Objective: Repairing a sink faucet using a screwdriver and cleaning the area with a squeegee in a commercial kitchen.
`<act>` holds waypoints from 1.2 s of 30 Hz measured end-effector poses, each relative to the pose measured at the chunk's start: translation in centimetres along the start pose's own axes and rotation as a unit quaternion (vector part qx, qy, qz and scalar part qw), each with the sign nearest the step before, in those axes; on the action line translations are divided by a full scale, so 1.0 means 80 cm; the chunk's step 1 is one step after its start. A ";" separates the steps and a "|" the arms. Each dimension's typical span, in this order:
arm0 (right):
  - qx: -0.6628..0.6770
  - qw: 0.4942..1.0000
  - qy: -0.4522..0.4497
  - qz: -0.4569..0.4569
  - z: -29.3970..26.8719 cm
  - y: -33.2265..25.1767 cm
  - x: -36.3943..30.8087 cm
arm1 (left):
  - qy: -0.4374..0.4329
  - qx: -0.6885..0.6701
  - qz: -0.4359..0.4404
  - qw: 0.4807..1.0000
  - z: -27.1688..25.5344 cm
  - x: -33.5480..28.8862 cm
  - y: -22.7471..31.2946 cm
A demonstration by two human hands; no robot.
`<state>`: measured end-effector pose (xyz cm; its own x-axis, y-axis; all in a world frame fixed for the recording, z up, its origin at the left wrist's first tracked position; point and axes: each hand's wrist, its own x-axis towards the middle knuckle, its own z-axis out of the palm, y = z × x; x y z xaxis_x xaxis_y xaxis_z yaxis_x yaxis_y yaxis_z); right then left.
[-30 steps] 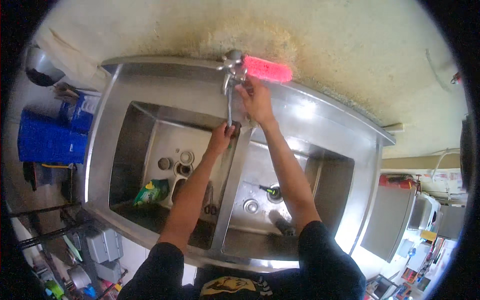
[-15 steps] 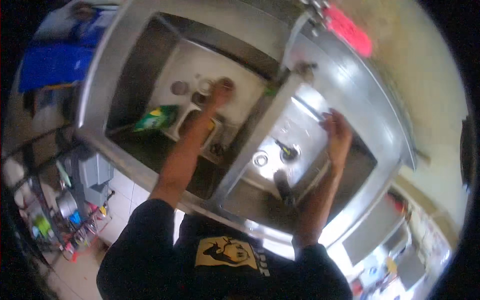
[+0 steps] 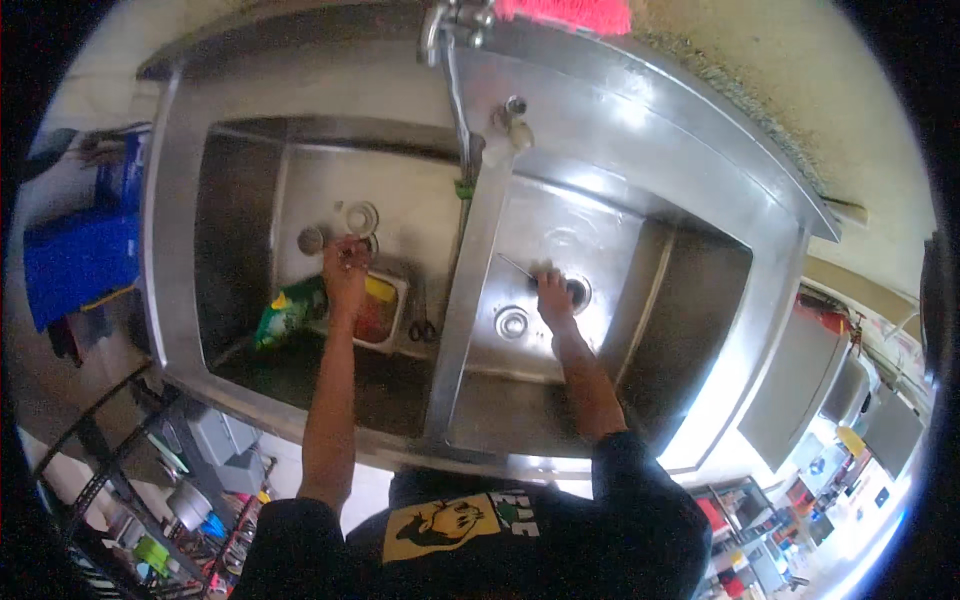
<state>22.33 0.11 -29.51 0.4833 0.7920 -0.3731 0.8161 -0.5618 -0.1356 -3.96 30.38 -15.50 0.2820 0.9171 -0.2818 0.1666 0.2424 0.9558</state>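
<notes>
My left hand (image 3: pixel 345 262) is in the left basin, its fingers curled together beside a small brown round cup (image 3: pixel 312 238) and the metal drain ring (image 3: pixel 361 217). Something dark shows at its fingertips, too small to make out. Just under that wrist lie a green and yellow packet (image 3: pixel 290 312) and a pale rectangular tray (image 3: pixel 396 318) with something yellow and reddish in it. In the right basin my right hand (image 3: pixel 556 297) is closed over a thin dark stick-like thing (image 3: pixel 514 265), whose end sticks out to the upper left. The dark drain hole (image 3: pixel 577 291) is partly behind this hand.
A steel divider (image 3: pixel 468 300) separates the basins. Dark scissors-like handles (image 3: pixel 422 329) lie beside the tray, and a round metal strainer (image 3: pixel 512 322) sits nearer me in the right basin. Taps (image 3: pixel 458 25) and a pink brush-like thing (image 3: pixel 570 12) are at the back.
The view has turned. My left hand has come back nearer the tray, closer to the round cup. My right hand has moved from the right basin's right side down to the dark thing by the drain.
</notes>
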 end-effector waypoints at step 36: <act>0.142 0.846 0.464 -0.222 -0.494 -0.055 0.174 | -0.154 0.281 0.242 0.916 0.205 0.162 0.315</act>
<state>38.03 23.08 2.19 0.2973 0.7120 0.6361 0.9371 -0.0901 -0.3371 19.38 43.15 3.55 0.6905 0.7198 0.0711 0.3862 -0.4500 0.8052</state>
